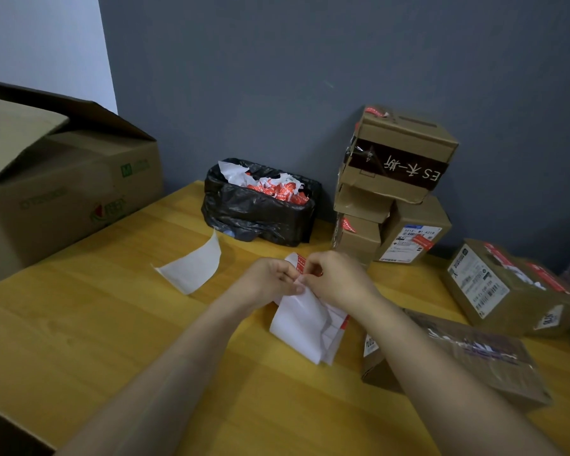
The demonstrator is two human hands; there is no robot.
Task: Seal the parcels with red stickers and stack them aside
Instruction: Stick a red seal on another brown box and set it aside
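Left hand and right hand fingers pinch the sticker sheet; a parcel lies on the table right of them

Brown parcels stacked; white sticker sheet held aloft.

Carton cut off left, parcel partly behind forearm, label seemingly blurred
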